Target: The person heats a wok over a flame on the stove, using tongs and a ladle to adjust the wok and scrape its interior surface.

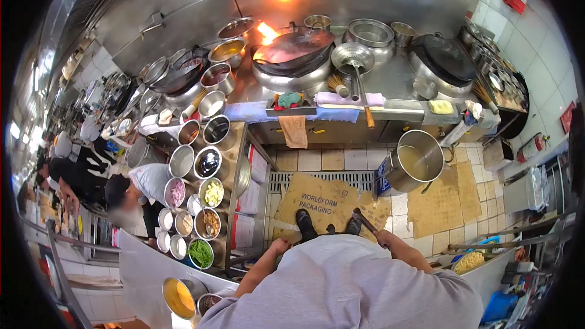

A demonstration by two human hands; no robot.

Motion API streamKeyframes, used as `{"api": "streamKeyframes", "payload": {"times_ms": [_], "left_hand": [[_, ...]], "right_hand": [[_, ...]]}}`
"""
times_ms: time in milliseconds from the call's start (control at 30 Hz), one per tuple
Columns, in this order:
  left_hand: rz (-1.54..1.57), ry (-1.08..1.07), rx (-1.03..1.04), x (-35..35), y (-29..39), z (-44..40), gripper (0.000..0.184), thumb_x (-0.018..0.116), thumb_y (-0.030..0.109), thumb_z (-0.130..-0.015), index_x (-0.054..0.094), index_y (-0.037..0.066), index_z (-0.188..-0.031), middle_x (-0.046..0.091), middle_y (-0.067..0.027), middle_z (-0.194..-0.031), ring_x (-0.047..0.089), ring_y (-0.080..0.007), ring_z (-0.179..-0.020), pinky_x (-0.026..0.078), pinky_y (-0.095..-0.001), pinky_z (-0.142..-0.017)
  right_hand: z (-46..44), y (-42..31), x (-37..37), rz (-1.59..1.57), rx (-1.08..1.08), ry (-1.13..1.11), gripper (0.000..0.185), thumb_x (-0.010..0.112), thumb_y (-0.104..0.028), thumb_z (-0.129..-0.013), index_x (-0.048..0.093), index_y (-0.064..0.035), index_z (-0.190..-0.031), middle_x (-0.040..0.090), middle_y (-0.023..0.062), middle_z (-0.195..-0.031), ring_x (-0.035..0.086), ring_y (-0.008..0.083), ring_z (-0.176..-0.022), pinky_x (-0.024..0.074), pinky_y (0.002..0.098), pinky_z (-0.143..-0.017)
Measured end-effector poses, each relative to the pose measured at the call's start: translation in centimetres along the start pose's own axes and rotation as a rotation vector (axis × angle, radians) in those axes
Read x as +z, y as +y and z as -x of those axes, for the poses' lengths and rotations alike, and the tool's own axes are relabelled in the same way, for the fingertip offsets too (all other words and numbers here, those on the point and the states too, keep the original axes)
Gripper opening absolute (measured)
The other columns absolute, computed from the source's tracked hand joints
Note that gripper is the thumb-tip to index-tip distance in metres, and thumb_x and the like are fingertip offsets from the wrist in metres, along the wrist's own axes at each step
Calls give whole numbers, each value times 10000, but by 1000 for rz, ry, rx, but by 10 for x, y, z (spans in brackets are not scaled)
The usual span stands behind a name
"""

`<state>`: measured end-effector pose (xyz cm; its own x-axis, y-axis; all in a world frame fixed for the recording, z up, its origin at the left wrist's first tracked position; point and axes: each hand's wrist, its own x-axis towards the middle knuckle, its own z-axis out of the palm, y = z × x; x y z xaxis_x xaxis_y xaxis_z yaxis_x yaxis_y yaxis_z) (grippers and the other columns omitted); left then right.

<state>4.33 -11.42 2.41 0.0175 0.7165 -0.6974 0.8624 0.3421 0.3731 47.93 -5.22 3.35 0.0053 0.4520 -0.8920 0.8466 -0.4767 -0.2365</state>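
My left hand (pixel 280 247) is closed low beside my body, left of my shoes; what it holds, if anything, I cannot make out. In my right hand (pixel 385 239) is a dark stick-like tool (pixel 367 222), its narrow end pointing forward and left over the floor; its kind is not clear. Beneath the tool lies flattened cardboard (pixel 311 201) with my shoes on it. Ahead on the range, a black wok (pixel 298 49) sits tilted over a burner with flames at its left rim. A perforated strainer (pixel 353 56) with a wooden handle rests to its right.
A large stock pot (pixel 416 161) with liquid stands on the floor ahead right. On the left, a side counter (pixel 234 207) carries several metal bowls of ingredients. Another person (pixel 146 186) stands beyond it. A second wok (pixel 443 58) sits at the right burner.
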Motion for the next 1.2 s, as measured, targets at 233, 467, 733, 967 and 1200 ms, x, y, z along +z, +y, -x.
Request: {"api": "streamKeyframes", "payload": {"times_ms": [233, 467, 733, 967, 1200], "left_hand": [[-153, -68, 73, 5, 4, -22, 311, 422, 338, -723, 576, 123, -887, 550, -165, -897, 520, -304, -864, 401, -375, -751], [-25, -36, 46, -24, 37, 1, 332, 474, 368, -728, 572, 96, -893, 571, -143, -864, 546, -265, -820, 425, -340, -707], [81, -45, 92, -6, 8, -21, 361, 511, 381, -720, 554, 70, -897, 576, -142, -846, 552, -260, -800, 428, -334, -696], [-24, -37, 74, -5, 5, -20, 366, 468, 380, -722, 557, 74, -904, 553, -171, -893, 523, -303, -864, 411, -361, -735], [16, -47, 74, -19, 19, -6, 317, 473, 342, -723, 574, 87, -881, 561, -152, -890, 526, -298, -858, 414, -354, -733]], "right_hand": [[4, -7, -10, -103, -41, -9, 544, 305, -421, -828, 499, 24, -583, 460, 134, -457, 461, 246, -365, 360, 352, -350], [12, -7, -14, -128, -68, -28, 514, 337, -425, -816, 471, -3, -557, 424, 114, -432, 417, 235, -341, 318, 354, -333], [14, 0, -11, 41, 6, -67, 580, 277, -462, -819, 474, 22, -568, 462, 136, -455, 476, 231, -382, 384, 346, -376], [12, -1, -5, 106, -41, -49, 579, 254, -401, -832, 543, 52, -615, 490, 179, -474, 533, 275, -461, 423, 372, -427], [6, -5, -6, 69, -79, -63, 590, 266, -444, -823, 469, 20, -520, 441, 140, -431, 447, 246, -359, 360, 365, -377]]}}
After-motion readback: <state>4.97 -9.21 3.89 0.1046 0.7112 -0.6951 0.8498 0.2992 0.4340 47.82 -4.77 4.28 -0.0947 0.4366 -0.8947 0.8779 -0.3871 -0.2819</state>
